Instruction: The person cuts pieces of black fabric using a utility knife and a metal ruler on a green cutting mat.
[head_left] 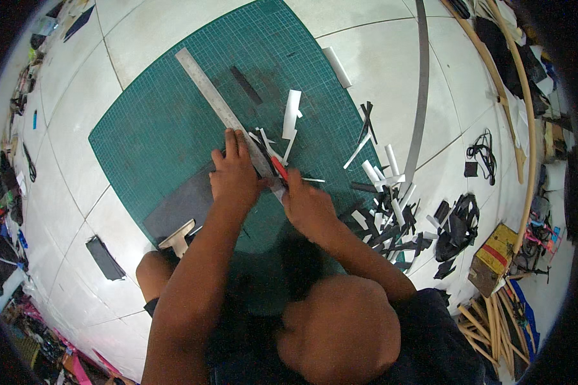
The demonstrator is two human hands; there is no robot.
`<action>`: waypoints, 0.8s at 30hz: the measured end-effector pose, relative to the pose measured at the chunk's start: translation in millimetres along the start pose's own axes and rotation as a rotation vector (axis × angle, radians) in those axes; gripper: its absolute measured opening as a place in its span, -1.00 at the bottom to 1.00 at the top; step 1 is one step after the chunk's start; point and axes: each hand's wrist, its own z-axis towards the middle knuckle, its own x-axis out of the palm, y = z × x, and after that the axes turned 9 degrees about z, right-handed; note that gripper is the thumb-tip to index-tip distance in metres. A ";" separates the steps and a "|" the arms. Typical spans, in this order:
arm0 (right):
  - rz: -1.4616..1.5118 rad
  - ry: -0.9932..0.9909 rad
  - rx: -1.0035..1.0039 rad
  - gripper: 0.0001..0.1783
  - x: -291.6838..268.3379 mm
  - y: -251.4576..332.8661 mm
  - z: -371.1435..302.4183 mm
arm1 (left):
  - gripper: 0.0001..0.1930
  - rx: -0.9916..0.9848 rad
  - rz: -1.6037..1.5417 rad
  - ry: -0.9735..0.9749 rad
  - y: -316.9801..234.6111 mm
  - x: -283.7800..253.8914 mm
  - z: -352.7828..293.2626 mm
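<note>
Head view: left hand (235,179) palm-down, splayed across a metal ruler (207,88); right hand (308,208) tight around a red tool (279,168).

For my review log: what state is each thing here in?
Left hand, open, resting on the ruler
Right hand, closed around the red tool
Ruler, flat, slanted across the mat
Red tool, gripped
Mat, flat on the floor
Dark sheet, flat, partly covered
Scraps, loose, heaped
Grey strip, stretched out
</note>
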 end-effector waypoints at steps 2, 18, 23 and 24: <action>0.030 -0.064 -0.074 -0.59 5.3 2.3 13.1 | 0.27 0.001 0.004 -0.017 -0.4 0.9 -1.3; 0.010 0.057 -0.032 -0.66 -0.8 -1.4 -18.6 | 0.28 -0.021 0.060 0.005 1.2 5.7 -0.3; -0.079 0.180 0.117 -0.64 -1.1 -33.7 -58.9 | 0.30 -0.011 -0.054 0.069 -1.7 -7.3 -0.9; -0.098 0.189 0.126 -0.63 -2.0 -37.5 -61.7 | 0.31 -0.014 -0.058 0.082 -3.0 -8.4 -1.1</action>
